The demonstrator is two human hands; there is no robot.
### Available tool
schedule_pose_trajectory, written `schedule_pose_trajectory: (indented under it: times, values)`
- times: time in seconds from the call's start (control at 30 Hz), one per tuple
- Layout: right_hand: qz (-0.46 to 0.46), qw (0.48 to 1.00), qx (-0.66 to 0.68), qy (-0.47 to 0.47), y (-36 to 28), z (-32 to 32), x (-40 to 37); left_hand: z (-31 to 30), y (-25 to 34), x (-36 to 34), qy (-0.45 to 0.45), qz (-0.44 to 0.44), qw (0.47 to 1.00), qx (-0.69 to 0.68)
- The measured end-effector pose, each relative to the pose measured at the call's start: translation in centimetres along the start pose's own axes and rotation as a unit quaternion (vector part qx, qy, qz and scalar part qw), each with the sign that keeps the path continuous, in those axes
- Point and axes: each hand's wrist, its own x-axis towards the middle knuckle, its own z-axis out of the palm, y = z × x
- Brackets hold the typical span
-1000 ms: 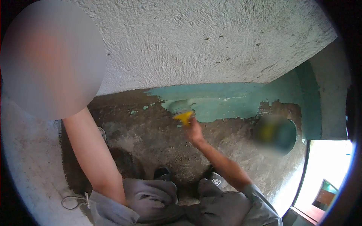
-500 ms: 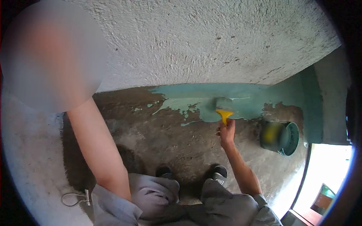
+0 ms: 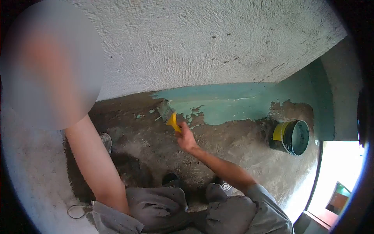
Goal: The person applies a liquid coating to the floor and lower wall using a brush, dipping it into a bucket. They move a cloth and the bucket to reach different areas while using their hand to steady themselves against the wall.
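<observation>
My right hand (image 3: pixel 187 138) is closed around the yellow handle of a wide paintbrush (image 3: pixel 173 121). Its bristles rest at the left end of a wet green paint strip (image 3: pixel 230 107), where the coat breaks into drips over the brown floor (image 3: pixel 218 144). My left arm stretches up to the far left, toward the wall. A round blur covers my left hand (image 3: pixel 42 50), so its fingers and anything in them cannot be made out. To the right stands a dark paint bucket (image 3: pixel 277 145) with a yellow label, its inside coated green.
A rough white wall (image 3: pixel 202 46) rises along the painted strip. Green paint also covers the base of the right-hand corner (image 3: pixel 322 101). Bright light enters through an opening (image 3: pixel 339 167) at the right. A wire loop (image 3: pixel 76 211) lies at lower left.
My right hand has swung the paintbrush left, from the middle of the green coat to its ragged left end. The left arm has stayed raised, shifting slightly.
</observation>
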Motion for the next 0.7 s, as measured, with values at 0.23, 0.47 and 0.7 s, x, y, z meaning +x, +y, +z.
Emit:
schedule_pose_trajectory:
  times: [0.23,0.47,0.7]
  values:
    - [0.104,0.979,0.033,0.171,6.4,-12.5,-0.6,0.3,0.0,0.1,0.014,-0.02,0.999,0.037]
    - [0.05,0.962,0.019,0.268,5.0,-13.5,-1.0,0.3,1.2,0.2,0.04,0.002,0.999,0.037]
    - [0.036,0.999,0.026,0.006,0.8,-2.5,-0.2,0.2,-0.9,0.5,0.031,0.035,0.997,0.063]
